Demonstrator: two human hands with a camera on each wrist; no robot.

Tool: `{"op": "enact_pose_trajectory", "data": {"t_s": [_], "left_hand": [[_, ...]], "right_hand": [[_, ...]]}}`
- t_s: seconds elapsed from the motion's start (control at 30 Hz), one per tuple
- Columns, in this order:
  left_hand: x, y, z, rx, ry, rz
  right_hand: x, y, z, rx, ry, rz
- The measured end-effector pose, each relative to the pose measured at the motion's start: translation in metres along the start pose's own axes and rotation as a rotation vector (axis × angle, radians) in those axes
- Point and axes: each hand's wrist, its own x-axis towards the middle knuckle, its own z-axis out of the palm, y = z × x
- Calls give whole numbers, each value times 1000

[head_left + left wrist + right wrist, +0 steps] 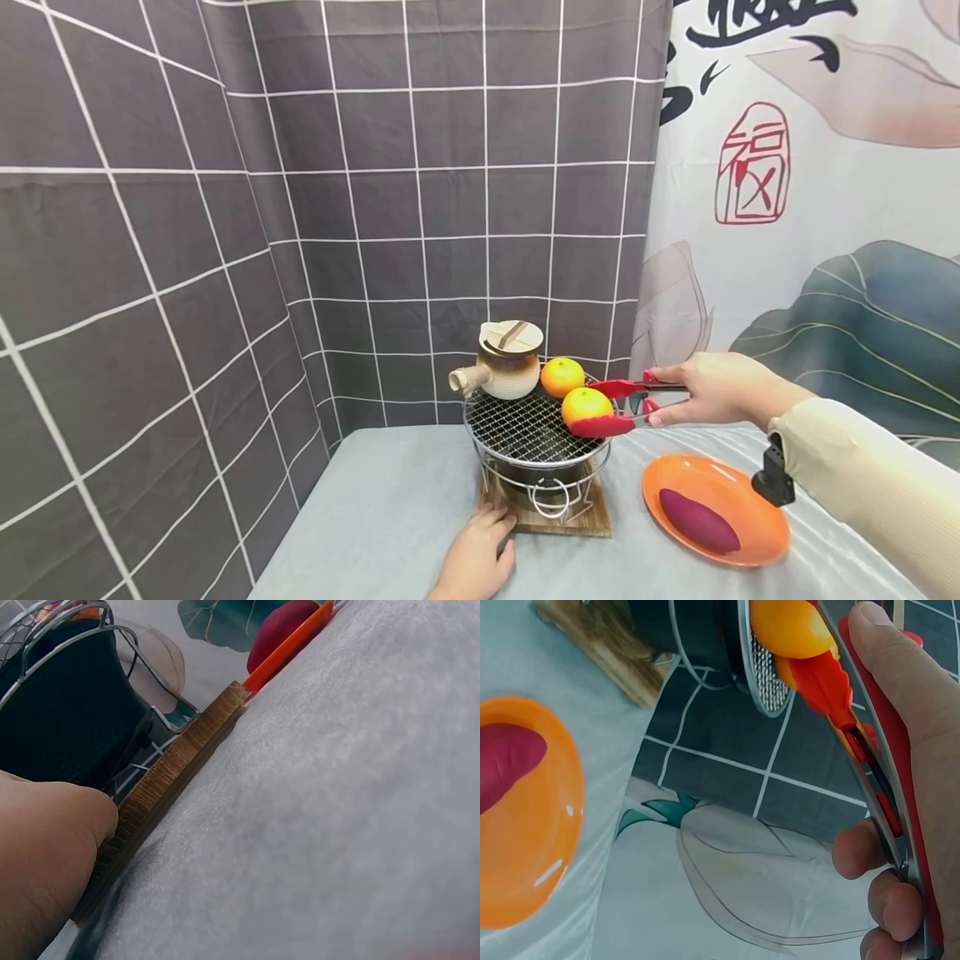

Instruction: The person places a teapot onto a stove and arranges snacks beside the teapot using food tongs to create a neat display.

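Note:
My right hand (712, 387) grips red-tipped metal tongs (637, 404) above the grill's right side. Their red tips stand either side of the nearer orange (587, 406), which is on or just above the wire mesh (525, 429); the exact contact is hidden. Another orange (562, 377) sits behind it, beside a lidded clay pot (510, 371) with a side handle. At the front left corner of the wooden board (543, 525) under the grill, my left hand (476, 554) holds the edge. In the left wrist view its thumb (94, 814) lies against that board.
Right of the grill stands an orange plate (765, 533) bearing a purple sweet potato (697, 521). A pale cloth (375, 517) covers the table. Dark gridded curtain (450, 208) hangs behind and at left, with a printed white hanging (750, 275) at right.

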Motion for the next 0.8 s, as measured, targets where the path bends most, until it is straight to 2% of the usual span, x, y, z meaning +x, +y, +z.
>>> {"op": "enact_pose_trajectory", "data": {"t_s": [0.37,0.8], "left_hand": [[-1,0,3,11,24,15],[-1,-1,1,7,27,20]], "right_hand": [[-2,1,-1,4,2,20],[-7,8,2,17,54,22]]}}
